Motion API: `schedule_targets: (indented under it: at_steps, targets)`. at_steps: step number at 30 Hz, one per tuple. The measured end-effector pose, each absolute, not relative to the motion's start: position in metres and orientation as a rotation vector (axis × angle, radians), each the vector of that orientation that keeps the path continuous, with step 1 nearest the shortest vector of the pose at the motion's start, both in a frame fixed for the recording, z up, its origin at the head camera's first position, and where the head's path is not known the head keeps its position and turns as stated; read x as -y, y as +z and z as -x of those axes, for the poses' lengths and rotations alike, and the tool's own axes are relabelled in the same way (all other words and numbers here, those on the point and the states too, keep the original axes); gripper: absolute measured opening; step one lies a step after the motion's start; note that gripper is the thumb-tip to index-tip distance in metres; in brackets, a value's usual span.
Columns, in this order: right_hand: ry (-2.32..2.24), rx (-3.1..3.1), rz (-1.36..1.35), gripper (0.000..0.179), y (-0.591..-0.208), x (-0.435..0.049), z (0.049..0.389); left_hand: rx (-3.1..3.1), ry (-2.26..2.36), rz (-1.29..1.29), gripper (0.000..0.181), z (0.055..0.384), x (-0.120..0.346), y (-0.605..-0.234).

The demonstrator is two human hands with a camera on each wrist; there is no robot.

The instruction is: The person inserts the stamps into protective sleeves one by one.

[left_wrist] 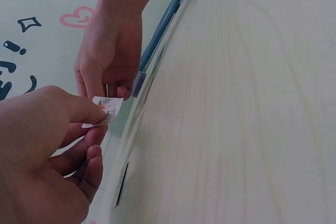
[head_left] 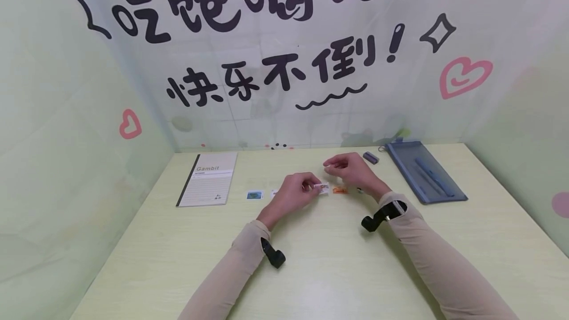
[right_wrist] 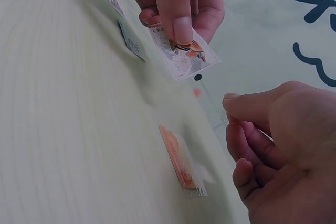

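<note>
My left hand (head_left: 294, 192) pinches a small white postage stamp (right_wrist: 184, 56) with a perforated edge between thumb and fingers, lifted off the table. Apart from it, my right hand (head_left: 353, 171) hovers with loosely bent fingers; in the right wrist view nothing shows between them. Below it on the table lies an orange stamp (head_left: 340, 190) in what looks like a clear sleeve. A blue-green stamp (head_left: 255, 195) rests left of my left hand, and another stamp (head_left: 274, 193) is partly hidden by that hand. Something small and dark (head_left: 359, 190) shows beside my right wrist.
On the left of the table (head_left: 311, 270) lies a Gambit notebook (head_left: 209, 181). A blue mesh zip pouch (head_left: 413, 162) with a blue pen (head_left: 433, 177) lies at the right. Near the back wall sits a small dark eraser-like block (head_left: 371, 157).
</note>
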State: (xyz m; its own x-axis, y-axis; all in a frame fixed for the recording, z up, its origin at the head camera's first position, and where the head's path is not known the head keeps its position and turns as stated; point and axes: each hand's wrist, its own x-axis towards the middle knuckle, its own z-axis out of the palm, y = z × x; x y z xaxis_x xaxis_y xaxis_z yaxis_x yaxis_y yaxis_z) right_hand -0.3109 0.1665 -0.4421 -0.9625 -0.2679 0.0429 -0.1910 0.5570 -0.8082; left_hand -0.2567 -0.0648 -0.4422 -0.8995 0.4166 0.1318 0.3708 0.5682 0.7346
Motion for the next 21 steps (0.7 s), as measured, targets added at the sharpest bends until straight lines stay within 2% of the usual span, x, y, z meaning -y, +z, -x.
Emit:
schedule_targets:
  at_steps: [5,13,21]
  targets:
    - [-1.4,-2.709,0.397,0.028,-0.442,-0.168,0.306,-2.724,1.291,-0.688,0.012,0.256,0.066,-0.446]
    - [-1.545,-2.574,0.41,0.038,-0.445,-0.176,0.28,-2.615,1.476,-0.618,0.014,0.244,0.075,-0.451]
    - [-1.591,-2.421,0.47,0.033,-0.454,-0.181,0.253,-2.497,1.612,-0.566,0.017,0.23,0.091,-0.453]
